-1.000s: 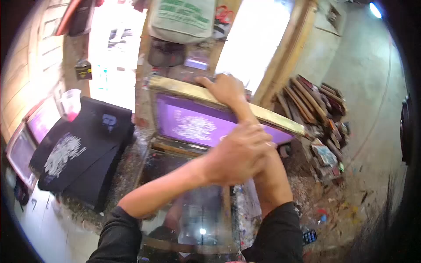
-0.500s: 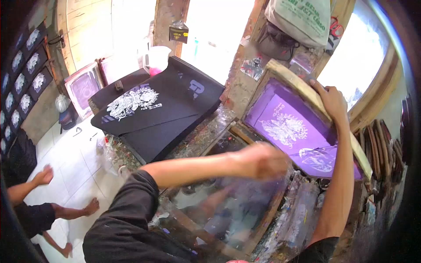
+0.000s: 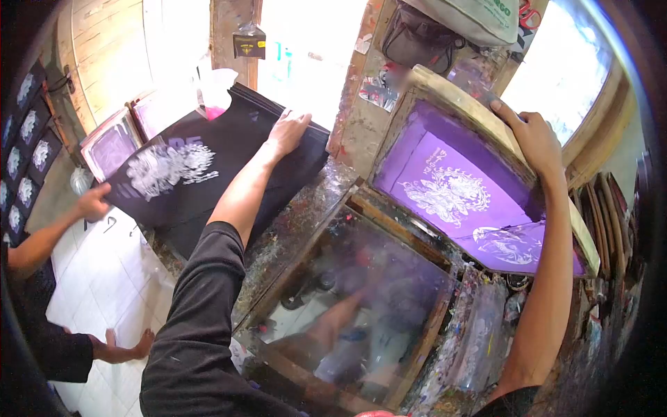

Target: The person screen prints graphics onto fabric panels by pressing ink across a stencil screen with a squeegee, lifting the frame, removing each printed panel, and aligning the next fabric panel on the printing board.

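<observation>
My right hand (image 3: 535, 142) grips the upper wooden edge of a screen printing frame (image 3: 472, 128), which stands tilted up. Its purple mesh (image 3: 424, 142) carries a pale ornate figure and a second design lower down. My left hand (image 3: 286, 133) is closed at the far right edge of a black printed sheet (image 3: 236, 156) on a stack. White print on this sheet looks smeared by motion. Another person's hand (image 3: 94, 201) is at the sheet's left corner. Below the raised frame lies a glass plate (image 3: 368, 292) in a wooden surround, reflecting the arms.
Several wooden frames (image 3: 608, 222) stand at the right. A grey bag (image 3: 472, 17), a dark cap (image 3: 417, 38) and red scissors (image 3: 529, 15) hang at the back. Printed black pieces (image 3: 28, 125) hang on the left. A paint-stained bench edge (image 3: 285, 240) runs between stack and glass.
My left hand has moved from above the glass to the black stack's far edge. The other person's hand has come up to the sheet's left corner. My right hand still grips the frame.
</observation>
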Action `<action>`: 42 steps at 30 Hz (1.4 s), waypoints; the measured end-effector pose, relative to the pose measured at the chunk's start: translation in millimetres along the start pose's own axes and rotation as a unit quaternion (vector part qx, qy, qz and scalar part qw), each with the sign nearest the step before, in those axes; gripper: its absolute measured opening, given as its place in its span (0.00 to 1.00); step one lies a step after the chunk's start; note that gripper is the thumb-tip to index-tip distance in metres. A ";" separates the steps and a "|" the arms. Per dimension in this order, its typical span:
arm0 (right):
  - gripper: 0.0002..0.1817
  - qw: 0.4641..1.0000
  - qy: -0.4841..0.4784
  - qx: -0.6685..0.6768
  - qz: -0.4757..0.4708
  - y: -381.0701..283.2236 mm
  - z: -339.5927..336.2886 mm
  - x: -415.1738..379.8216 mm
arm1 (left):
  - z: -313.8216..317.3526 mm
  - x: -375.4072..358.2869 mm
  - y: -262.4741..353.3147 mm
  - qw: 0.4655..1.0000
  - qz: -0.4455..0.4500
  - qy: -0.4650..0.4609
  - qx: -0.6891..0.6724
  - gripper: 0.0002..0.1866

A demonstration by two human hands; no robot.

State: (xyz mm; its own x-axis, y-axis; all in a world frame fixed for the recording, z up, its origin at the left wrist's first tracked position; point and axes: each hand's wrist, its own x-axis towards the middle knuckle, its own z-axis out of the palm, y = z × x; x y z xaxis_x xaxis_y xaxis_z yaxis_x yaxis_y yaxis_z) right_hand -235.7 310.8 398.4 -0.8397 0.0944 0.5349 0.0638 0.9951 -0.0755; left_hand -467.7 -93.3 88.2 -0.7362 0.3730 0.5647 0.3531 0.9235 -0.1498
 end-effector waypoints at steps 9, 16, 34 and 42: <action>0.51 1.000 -0.010 -0.007 0.017 -7.7 -7.6 -5.9 | -23.7 -3.1 2.6 0.998 -0.032 0.032 0.045 0.18; 0.49 0.999 0.021 -0.029 0.006 -13.5 -11.0 -13.9 | -40.8 -18.7 -31.8 0.993 -0.087 -0.047 0.059 0.25; 0.44 0.998 0.019 0.019 -0.052 -3.9 -2.7 -21.1 | -424.9 -162.3 -27.9 0.952 0.195 0.167 0.165 0.20; 0.43 0.995 0.043 0.049 -0.075 -5.0 -5.8 -33.4 | -290.6 -80.6 239.7 0.974 0.183 0.045 -0.127 0.16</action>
State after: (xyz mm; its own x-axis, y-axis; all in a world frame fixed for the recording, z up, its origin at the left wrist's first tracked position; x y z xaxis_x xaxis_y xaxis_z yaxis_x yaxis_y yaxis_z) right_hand -204.8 302.9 385.8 -0.7866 -0.0489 0.6155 -0.1152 0.9910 -0.0685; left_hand -156.0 72.1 242.5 -0.4852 0.6525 0.5821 0.7218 0.6746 -0.1546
